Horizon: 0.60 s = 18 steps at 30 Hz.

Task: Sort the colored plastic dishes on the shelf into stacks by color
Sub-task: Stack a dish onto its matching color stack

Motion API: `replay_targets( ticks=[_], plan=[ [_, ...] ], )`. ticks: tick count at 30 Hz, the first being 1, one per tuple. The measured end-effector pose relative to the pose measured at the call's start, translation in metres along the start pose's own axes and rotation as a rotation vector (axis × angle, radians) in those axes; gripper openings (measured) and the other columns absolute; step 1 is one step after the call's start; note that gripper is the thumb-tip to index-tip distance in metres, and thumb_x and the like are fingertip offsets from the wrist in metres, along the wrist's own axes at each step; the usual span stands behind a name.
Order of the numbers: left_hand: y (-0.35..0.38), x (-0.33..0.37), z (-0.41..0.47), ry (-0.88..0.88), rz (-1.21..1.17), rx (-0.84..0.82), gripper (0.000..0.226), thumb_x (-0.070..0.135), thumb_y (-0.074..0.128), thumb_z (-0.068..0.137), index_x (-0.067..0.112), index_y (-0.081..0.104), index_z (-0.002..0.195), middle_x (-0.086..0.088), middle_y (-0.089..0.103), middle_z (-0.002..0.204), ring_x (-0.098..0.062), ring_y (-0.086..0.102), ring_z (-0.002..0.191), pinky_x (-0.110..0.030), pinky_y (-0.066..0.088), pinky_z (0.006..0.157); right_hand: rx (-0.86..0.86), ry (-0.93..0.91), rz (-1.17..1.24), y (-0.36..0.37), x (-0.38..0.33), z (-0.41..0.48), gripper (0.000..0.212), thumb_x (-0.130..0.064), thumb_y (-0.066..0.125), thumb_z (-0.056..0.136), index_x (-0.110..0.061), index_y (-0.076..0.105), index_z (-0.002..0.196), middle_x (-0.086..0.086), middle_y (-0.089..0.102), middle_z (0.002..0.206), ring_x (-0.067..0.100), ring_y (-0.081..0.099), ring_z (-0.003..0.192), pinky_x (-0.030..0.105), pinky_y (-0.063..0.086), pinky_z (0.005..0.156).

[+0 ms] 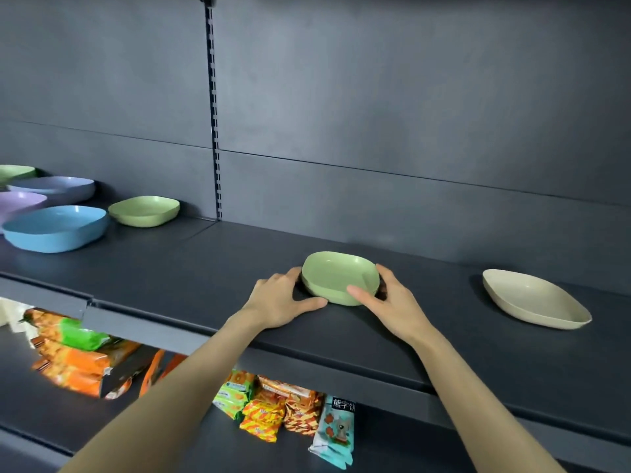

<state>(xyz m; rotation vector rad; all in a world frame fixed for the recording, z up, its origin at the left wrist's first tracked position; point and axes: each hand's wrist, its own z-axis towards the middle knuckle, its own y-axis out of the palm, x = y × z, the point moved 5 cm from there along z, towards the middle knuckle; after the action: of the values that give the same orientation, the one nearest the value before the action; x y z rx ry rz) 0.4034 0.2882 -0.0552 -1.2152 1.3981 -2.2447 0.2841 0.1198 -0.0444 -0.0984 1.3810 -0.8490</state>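
Observation:
A green dish sits on the dark shelf near its middle. My left hand cups its left side, fingers at the rim and thumb lying along the shelf against its base. My right hand holds its right side, thumb over the front rim and fingers behind. A cream dish lies alone to the right. At the far left stand another green dish, a blue dish, a purple dish, a lavender-blue dish and a third green dish, partly cut off.
A slotted upright rail runs down the grey back panel. The shelf below holds several snack packets: orange and green ones at left, more packets under my arms.

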Motion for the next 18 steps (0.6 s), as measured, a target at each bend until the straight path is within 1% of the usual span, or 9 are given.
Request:
replay_targets(
  ticks=[4,6,7,9,11,12,16,17,18],
  plan=[
    [0.000,-0.004,-0.002,0.017,-0.121,-0.004,0.073,0.059,0.065,0.077,0.020,0.045,0.135,0.003,0.060,0.129,-0.017,0.054,0.122,-0.040,0.040,0.105,-0.014,-0.057,-0.032,0.000,-0.002,-0.003,0.064,-0.046,0.070,0.079,-0.032,0.042,0.134,-0.032,0.054,0.111,-0.009,0.052,0.105,0.008,0.039,0.082],
    [-0.003,-0.004,-0.005,0.026,-0.187,-0.003,0.079,0.063,0.067,0.071,0.019,0.047,0.134,0.003,0.061,0.127,-0.017,0.055,0.120,-0.041,0.043,0.103,-0.009,-0.068,-0.024,-0.001,-0.001,-0.003,0.064,-0.045,0.071,0.079,-0.028,0.043,0.134,-0.029,0.057,0.112,-0.012,0.053,0.105,0.005,0.041,0.080],
    [-0.004,-0.003,-0.006,0.031,-0.211,0.005,0.080,0.064,0.068,0.070,0.019,0.048,0.133,0.003,0.062,0.126,-0.017,0.056,0.118,-0.040,0.044,0.102,-0.001,-0.073,-0.017,-0.001,-0.001,-0.003,0.066,-0.046,0.071,0.078,-0.026,0.043,0.135,-0.026,0.059,0.114,-0.010,0.054,0.107,0.006,0.042,0.083],
    [-0.006,0.000,-0.008,0.044,-0.243,0.027,0.072,0.055,0.071,0.074,0.017,0.049,0.131,0.003,0.063,0.122,-0.015,0.058,0.114,-0.037,0.046,0.100,0.020,-0.077,-0.011,-0.002,0.000,-0.003,0.069,-0.047,0.071,0.077,-0.025,0.044,0.136,-0.022,0.060,0.117,-0.007,0.054,0.110,0.010,0.044,0.088],
    [-0.008,0.001,-0.009,0.055,-0.279,0.049,0.067,0.046,0.073,0.076,0.016,0.049,0.131,0.002,0.064,0.120,-0.013,0.059,0.111,-0.033,0.047,0.098,0.039,-0.087,-0.004,-0.003,-0.002,-0.004,0.064,-0.043,0.072,0.078,-0.026,0.045,0.133,-0.021,0.060,0.116,-0.010,0.054,0.107,0.006,0.045,0.085],
    [-0.009,0.002,-0.011,0.059,-0.295,0.054,0.066,0.044,0.073,0.076,0.015,0.050,0.130,0.002,0.064,0.120,-0.012,0.059,0.111,-0.030,0.047,0.098,0.049,-0.095,0.000,-0.003,-0.003,-0.005,0.064,-0.041,0.073,0.078,-0.026,0.045,0.133,-0.020,0.061,0.115,-0.011,0.054,0.106,0.006,0.046,0.085],
    [-0.013,0.003,-0.016,0.066,-0.343,0.071,0.062,0.041,0.077,0.074,0.015,0.055,0.125,0.004,0.067,0.114,-0.008,0.062,0.105,-0.028,0.049,0.096,0.084,-0.108,0.003,-0.004,-0.006,-0.006,0.063,-0.037,0.075,0.077,-0.020,0.050,0.132,-0.017,0.064,0.110,0.001,0.061,0.103,0.024,0.051,0.090],
    [-0.015,0.003,-0.016,0.067,-0.363,0.080,0.060,0.040,0.078,0.073,0.015,0.056,0.123,0.005,0.068,0.111,-0.006,0.063,0.102,-0.027,0.049,0.095,0.093,-0.119,0.003,-0.004,-0.007,-0.006,0.063,-0.036,0.075,0.077,-0.019,0.051,0.132,-0.017,0.064,0.110,0.002,0.061,0.103,0.025,0.051,0.090],
    [-0.016,0.003,-0.017,0.066,-0.385,0.090,0.059,0.038,0.079,0.072,0.016,0.057,0.122,0.006,0.069,0.109,-0.005,0.064,0.100,-0.026,0.050,0.094,0.102,-0.131,0.003,-0.004,-0.009,-0.006,0.063,-0.035,0.075,0.077,-0.019,0.052,0.132,-0.017,0.064,0.109,0.002,0.061,0.103,0.022,0.051,0.088]
  ],
)
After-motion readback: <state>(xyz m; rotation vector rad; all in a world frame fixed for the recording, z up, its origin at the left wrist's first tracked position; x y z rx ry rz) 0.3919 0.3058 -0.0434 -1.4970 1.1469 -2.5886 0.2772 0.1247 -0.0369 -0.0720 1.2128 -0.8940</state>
